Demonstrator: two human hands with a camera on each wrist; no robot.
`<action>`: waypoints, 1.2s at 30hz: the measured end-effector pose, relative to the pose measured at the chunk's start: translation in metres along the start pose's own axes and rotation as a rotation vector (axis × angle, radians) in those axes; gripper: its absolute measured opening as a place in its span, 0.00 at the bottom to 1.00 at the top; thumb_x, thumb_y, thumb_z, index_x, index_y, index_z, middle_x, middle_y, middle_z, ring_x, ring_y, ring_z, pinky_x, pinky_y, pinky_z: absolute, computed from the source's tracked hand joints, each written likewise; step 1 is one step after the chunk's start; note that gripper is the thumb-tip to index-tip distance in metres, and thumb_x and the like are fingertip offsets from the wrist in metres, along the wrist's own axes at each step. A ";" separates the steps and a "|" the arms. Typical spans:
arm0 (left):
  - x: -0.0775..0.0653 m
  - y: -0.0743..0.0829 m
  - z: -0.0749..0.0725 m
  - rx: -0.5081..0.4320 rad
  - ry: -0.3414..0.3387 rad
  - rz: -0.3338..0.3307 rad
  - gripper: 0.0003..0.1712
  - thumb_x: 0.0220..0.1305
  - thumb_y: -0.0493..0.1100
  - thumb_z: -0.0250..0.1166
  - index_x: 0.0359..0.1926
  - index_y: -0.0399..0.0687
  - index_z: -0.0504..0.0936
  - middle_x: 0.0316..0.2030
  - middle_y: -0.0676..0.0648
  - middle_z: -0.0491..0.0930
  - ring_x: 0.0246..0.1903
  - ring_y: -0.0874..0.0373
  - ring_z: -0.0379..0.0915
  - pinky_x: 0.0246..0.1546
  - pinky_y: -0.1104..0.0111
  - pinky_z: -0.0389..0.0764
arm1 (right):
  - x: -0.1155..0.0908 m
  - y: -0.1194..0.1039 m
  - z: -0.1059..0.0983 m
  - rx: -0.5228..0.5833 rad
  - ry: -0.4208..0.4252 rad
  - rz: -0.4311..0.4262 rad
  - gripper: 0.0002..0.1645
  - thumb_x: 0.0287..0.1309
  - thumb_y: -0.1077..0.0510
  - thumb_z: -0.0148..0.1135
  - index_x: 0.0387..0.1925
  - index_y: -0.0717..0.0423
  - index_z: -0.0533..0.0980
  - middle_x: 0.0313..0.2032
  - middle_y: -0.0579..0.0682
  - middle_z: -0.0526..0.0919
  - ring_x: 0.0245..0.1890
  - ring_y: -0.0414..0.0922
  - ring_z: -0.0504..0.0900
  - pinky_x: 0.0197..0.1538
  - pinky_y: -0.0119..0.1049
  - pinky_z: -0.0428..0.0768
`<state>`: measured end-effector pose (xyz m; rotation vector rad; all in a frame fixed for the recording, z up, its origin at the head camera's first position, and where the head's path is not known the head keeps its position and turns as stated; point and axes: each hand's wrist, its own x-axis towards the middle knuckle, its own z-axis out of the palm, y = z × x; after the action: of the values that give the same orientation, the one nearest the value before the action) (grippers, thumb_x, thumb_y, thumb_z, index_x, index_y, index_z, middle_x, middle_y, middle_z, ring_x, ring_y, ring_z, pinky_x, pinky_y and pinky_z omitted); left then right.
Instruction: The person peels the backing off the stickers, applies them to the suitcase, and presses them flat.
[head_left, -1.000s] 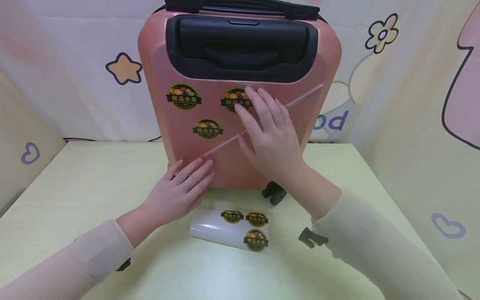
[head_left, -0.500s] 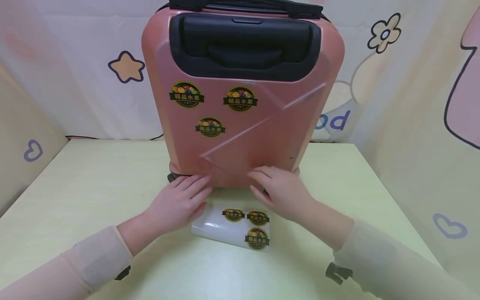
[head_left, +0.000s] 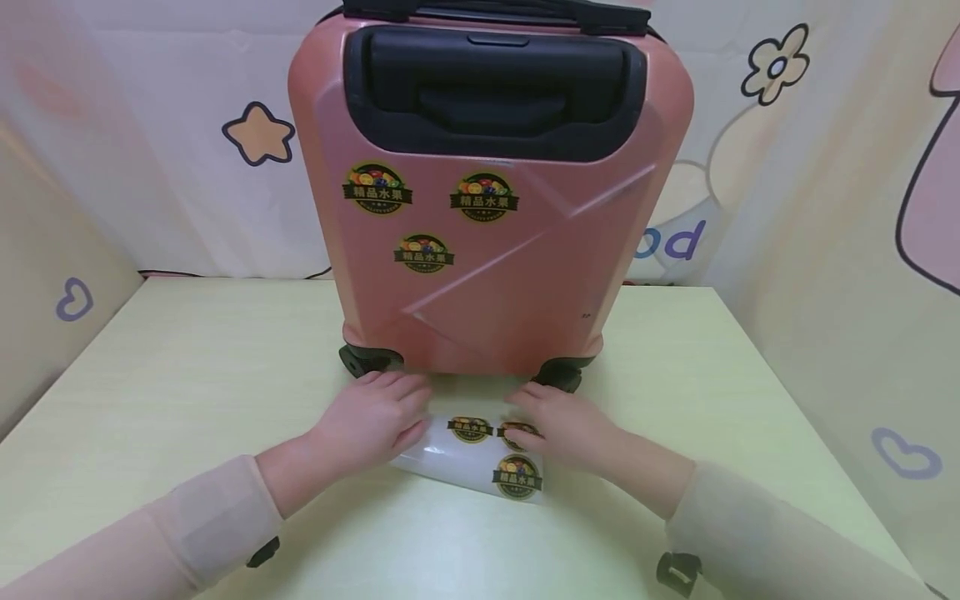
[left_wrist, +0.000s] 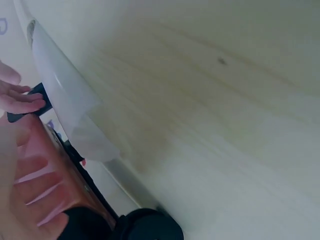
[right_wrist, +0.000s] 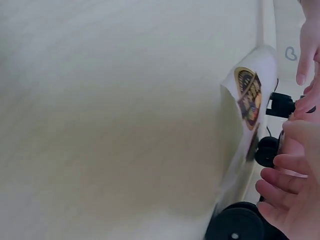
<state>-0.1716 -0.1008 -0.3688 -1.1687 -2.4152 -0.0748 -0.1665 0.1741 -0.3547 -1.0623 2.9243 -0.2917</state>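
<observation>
Hands [head_left: 375, 421] [head_left: 570, 432] at sticker sheet [head_left: 450, 462], one sticker [head_left: 516, 423] partly hidden, suitcase [head_left: 517, 283] top cropped.

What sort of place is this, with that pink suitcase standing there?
Probably a small staged booth, though I can't be sure: a pale table is closed in on three sides by a cartoon-printed backdrop, with the suitcase and a sticker sheet set out on it.

The right hand [head_left: 566, 423] has dropped from the upper-right fruit sticker [head_left: 483, 198] to the right side of the sticker sheet [head_left: 450, 460]; the left hand [head_left: 375, 418] (a shorter trip) has left the pink suitcase's [head_left: 517, 283] lower front for the left.
</observation>
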 end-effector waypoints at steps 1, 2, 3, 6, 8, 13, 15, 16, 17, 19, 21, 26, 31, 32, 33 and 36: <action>0.000 0.001 0.001 -0.004 -0.021 -0.010 0.20 0.58 0.50 0.63 0.46 0.42 0.80 0.45 0.45 0.79 0.46 0.48 0.75 0.46 0.56 0.75 | 0.000 0.000 0.002 0.012 -0.019 0.007 0.26 0.58 0.47 0.61 0.52 0.61 0.74 0.48 0.52 0.77 0.48 0.48 0.77 0.49 0.42 0.76; 0.001 0.003 0.001 -0.006 -0.039 -0.016 0.20 0.58 0.50 0.63 0.46 0.41 0.80 0.44 0.45 0.79 0.46 0.49 0.75 0.46 0.56 0.75 | 0.000 0.000 0.004 0.027 -0.037 0.020 0.27 0.58 0.46 0.60 0.53 0.61 0.73 0.49 0.53 0.77 0.50 0.49 0.76 0.50 0.43 0.75; 0.002 0.004 0.002 -0.006 -0.058 -0.020 0.21 0.58 0.51 0.64 0.47 0.41 0.80 0.44 0.45 0.79 0.45 0.49 0.75 0.47 0.56 0.75 | 0.000 0.000 0.005 0.038 -0.057 0.034 0.29 0.59 0.45 0.60 0.55 0.61 0.72 0.51 0.53 0.76 0.51 0.49 0.75 0.51 0.44 0.74; 0.003 0.008 0.003 -0.007 -0.103 -0.026 0.23 0.57 0.52 0.65 0.47 0.41 0.80 0.43 0.45 0.79 0.45 0.50 0.76 0.46 0.57 0.75 | 0.000 -0.001 0.010 0.052 -0.098 0.060 0.34 0.58 0.43 0.59 0.58 0.61 0.70 0.53 0.54 0.75 0.54 0.50 0.73 0.52 0.45 0.74; 0.004 0.011 0.003 -0.008 -0.130 -0.036 0.24 0.57 0.53 0.64 0.48 0.41 0.79 0.43 0.45 0.80 0.45 0.51 0.76 0.46 0.58 0.75 | 0.000 -0.001 0.011 0.057 -0.108 0.061 0.35 0.58 0.42 0.60 0.58 0.62 0.69 0.54 0.55 0.74 0.55 0.51 0.73 0.53 0.46 0.73; 0.007 0.015 0.007 -0.048 -0.229 -0.094 0.28 0.58 0.55 0.63 0.53 0.41 0.77 0.48 0.44 0.78 0.48 0.49 0.75 0.48 0.57 0.74 | 0.000 -0.002 0.015 0.063 -0.113 0.060 0.37 0.57 0.42 0.61 0.59 0.62 0.68 0.54 0.56 0.74 0.55 0.51 0.73 0.53 0.46 0.73; 0.008 0.016 0.010 -0.087 -0.271 -0.122 0.30 0.59 0.57 0.62 0.55 0.41 0.75 0.50 0.44 0.77 0.50 0.48 0.74 0.50 0.56 0.73 | 0.001 -0.002 0.015 0.060 -0.119 0.061 0.37 0.56 0.42 0.61 0.59 0.62 0.68 0.55 0.56 0.73 0.55 0.51 0.73 0.53 0.46 0.73; 0.009 0.016 0.012 -0.112 -0.293 -0.139 0.31 0.59 0.57 0.61 0.56 0.41 0.74 0.51 0.43 0.76 0.51 0.47 0.73 0.51 0.55 0.72 | 0.001 -0.003 0.016 0.057 -0.123 0.060 0.37 0.56 0.42 0.61 0.59 0.62 0.68 0.55 0.56 0.73 0.55 0.51 0.73 0.53 0.46 0.73; 0.011 0.017 0.013 -0.137 -0.313 -0.157 0.32 0.60 0.58 0.61 0.57 0.41 0.73 0.52 0.43 0.76 0.52 0.46 0.72 0.52 0.54 0.71 | 0.001 -0.003 0.016 0.055 -0.128 0.061 0.37 0.57 0.42 0.61 0.60 0.62 0.68 0.55 0.56 0.73 0.55 0.51 0.73 0.53 0.45 0.74; 0.013 0.018 0.016 -0.177 -0.347 -0.194 0.33 0.61 0.59 0.59 0.59 0.42 0.72 0.53 0.43 0.75 0.53 0.46 0.70 0.53 0.54 0.69 | 0.001 -0.004 0.016 0.051 -0.131 0.054 0.36 0.57 0.43 0.61 0.59 0.62 0.68 0.55 0.56 0.73 0.55 0.51 0.73 0.52 0.45 0.74; 0.016 0.019 0.018 -0.206 -0.377 -0.228 0.33 0.61 0.60 0.58 0.60 0.43 0.71 0.54 0.43 0.74 0.54 0.46 0.69 0.54 0.53 0.68 | 0.001 -0.004 0.016 0.053 -0.131 0.047 0.35 0.57 0.44 0.62 0.59 0.62 0.68 0.54 0.56 0.74 0.54 0.51 0.73 0.51 0.45 0.74; 0.022 0.022 0.022 -0.240 -0.421 -0.278 0.34 0.61 0.60 0.59 0.60 0.44 0.70 0.54 0.45 0.74 0.54 0.48 0.70 0.54 0.53 0.68 | 0.001 -0.006 0.016 0.058 -0.127 0.041 0.34 0.57 0.46 0.62 0.58 0.62 0.69 0.54 0.55 0.74 0.54 0.50 0.74 0.51 0.45 0.75; 0.026 0.026 0.024 -0.246 -0.440 -0.283 0.34 0.59 0.59 0.62 0.60 0.44 0.70 0.54 0.45 0.75 0.52 0.49 0.72 0.51 0.54 0.71 | 0.001 -0.006 0.017 0.056 -0.124 0.043 0.33 0.57 0.46 0.62 0.58 0.61 0.69 0.54 0.55 0.74 0.54 0.50 0.73 0.51 0.45 0.74; 0.026 0.027 0.025 -0.242 -0.441 -0.279 0.34 0.59 0.59 0.62 0.60 0.45 0.70 0.53 0.46 0.75 0.51 0.49 0.73 0.50 0.54 0.71 | 0.001 -0.005 0.017 0.057 -0.123 0.044 0.33 0.57 0.46 0.62 0.58 0.60 0.70 0.54 0.54 0.74 0.54 0.50 0.74 0.51 0.45 0.74; 0.027 0.027 0.024 -0.240 -0.442 -0.274 0.34 0.58 0.58 0.62 0.60 0.45 0.70 0.53 0.46 0.76 0.51 0.49 0.73 0.49 0.54 0.72 | 0.001 -0.005 0.018 0.060 -0.121 0.044 0.32 0.57 0.46 0.62 0.58 0.60 0.70 0.54 0.54 0.75 0.54 0.50 0.74 0.51 0.45 0.74; 0.028 0.029 0.023 -0.231 -0.451 -0.266 0.33 0.58 0.57 0.63 0.60 0.45 0.71 0.53 0.46 0.75 0.51 0.49 0.72 0.50 0.54 0.72 | 0.002 -0.005 0.019 0.068 -0.116 0.042 0.32 0.56 0.45 0.63 0.57 0.59 0.71 0.53 0.53 0.75 0.53 0.50 0.74 0.51 0.45 0.75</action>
<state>-0.1733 -0.0564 -0.3815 -1.0362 -3.0211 -0.1973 -0.1634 0.1660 -0.3721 -0.9724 2.8090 -0.3153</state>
